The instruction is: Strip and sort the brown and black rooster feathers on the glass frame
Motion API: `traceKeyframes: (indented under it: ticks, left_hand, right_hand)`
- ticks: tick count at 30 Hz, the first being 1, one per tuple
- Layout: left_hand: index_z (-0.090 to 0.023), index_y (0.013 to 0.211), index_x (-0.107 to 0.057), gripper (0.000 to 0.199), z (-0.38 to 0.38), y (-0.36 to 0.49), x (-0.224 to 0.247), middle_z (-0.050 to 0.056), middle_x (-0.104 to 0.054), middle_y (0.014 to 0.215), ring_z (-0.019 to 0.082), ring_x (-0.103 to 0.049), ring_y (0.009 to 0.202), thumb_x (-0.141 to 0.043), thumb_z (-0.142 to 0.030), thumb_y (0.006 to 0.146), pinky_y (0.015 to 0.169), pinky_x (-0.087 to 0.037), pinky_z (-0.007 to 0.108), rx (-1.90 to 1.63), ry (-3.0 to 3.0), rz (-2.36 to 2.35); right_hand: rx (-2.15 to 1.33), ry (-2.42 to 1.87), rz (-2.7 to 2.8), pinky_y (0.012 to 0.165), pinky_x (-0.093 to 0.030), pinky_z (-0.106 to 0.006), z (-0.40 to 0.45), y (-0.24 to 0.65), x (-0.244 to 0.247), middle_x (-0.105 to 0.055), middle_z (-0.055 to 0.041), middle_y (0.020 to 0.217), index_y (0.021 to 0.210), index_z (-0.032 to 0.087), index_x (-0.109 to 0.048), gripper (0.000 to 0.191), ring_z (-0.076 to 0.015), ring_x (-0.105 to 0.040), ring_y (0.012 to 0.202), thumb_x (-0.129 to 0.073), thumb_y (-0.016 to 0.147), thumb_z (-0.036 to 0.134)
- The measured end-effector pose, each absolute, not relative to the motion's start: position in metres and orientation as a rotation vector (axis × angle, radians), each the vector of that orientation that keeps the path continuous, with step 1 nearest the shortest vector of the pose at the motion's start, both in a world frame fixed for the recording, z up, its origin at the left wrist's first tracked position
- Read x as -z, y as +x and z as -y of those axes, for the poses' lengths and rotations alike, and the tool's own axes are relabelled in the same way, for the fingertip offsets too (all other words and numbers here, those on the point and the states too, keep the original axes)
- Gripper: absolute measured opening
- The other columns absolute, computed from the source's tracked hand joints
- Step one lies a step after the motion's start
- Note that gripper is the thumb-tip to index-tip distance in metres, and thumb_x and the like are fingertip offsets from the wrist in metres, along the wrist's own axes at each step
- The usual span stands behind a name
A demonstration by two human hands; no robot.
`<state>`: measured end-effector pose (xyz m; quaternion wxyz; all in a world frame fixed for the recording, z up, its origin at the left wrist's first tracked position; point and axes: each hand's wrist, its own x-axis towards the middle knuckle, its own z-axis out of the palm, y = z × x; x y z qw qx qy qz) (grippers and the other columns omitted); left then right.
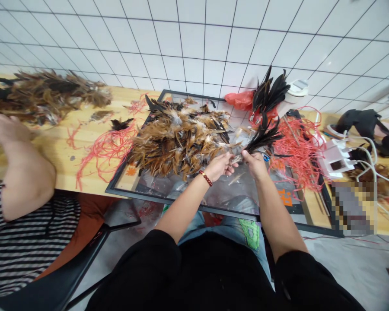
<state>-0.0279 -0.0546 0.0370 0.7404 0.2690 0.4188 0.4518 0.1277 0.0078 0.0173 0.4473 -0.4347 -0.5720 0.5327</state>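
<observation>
Black, glossy, long-vaned feathers in a small bunch [262, 137] fan up and to the right from the right hand [254, 162], whose fingers are closed round the quill ends. The left hand [221, 166] meets it from the left, fingers curled and pinched at the same quill ends; a red bead bracelet [206, 178] sits on that wrist. Both hands hover just above a black-framed glass panel [227, 207] that lies flat over the near edge of the pale wooden worktop [94, 172].

Just left of the hands, on the panel, a loose heap of brown, rust and white feathers [181, 142]. Beyond the bunch, an upright spray of more black feathers [270, 90], with a crumpled red plastic bag [243, 100] beside it and a white cylindrical object [294, 93] to its right. A tangle of red string [298, 157] spreads right of the hands; a thinner scatter of the same red string [106, 149] lies left of the brown heap.

Far right: white power strip with cables [335, 160], black object [363, 123] behind it. Far left of the worktop: a second long pile of brown feathers [45, 95]. A co-worker's forearm [22, 172] in a striped sleeve rests at that end. White tiled wall behind.
</observation>
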Motion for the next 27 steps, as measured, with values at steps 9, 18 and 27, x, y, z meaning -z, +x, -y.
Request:
traceKeyframes:
  ticks: [9, 18, 27]
  left_hand:
    - [-0.018, 0.093, -0.049, 0.038, 0.058, -0.013, -0.027, -0.007, -0.043, 0.067, 0.004, -0.046, 0.042, -0.051, -0.056, 0.093, 0.039, -0.030, 0.016, -1.083, 0.671, -0.931]
    - [-0.017, 0.105, -0.056, 0.053, 0.051, -0.018, -0.028, -0.001, -0.056, 0.070, 0.007, -0.049, 0.048, -0.042, -0.067, 0.092, 0.045, -0.036, 0.019, -1.189, 0.559, -1.004]
    - [-0.017, 0.110, -0.060, 0.055, 0.053, -0.006, -0.027, 0.008, -0.063, 0.107, 0.013, -0.062, 0.096, -0.024, -0.058, 0.100, 0.078, -0.048, 0.023, -1.467, 0.515, -0.893]
  right_hand:
    - [-1.075, -1.153, 1.882, 0.061, -0.043, -0.029, 0.002, 0.120, -0.018, -0.059, -0.0016, 0.060, 0.062, 0.021, -0.057, 0.048, -0.0159, -0.053, 0.061, -0.059, 0.081, 0.064]
    - [-1.306, -0.966, 1.479, 0.056, -0.046, -0.027, 0.002, 0.116, -0.022, -0.057, 0.0018, 0.066, 0.081, 0.021, -0.064, 0.044, -0.0116, -0.050, 0.056, -0.074, 0.071, 0.063]
    - [-1.343, -0.954, 1.538, 0.058, -0.049, -0.026, 0.013, 0.101, -0.021, -0.061, 0.0012, 0.068, 0.080, 0.020, -0.063, 0.044, -0.0121, -0.056, 0.058, -0.073, 0.072, 0.061]
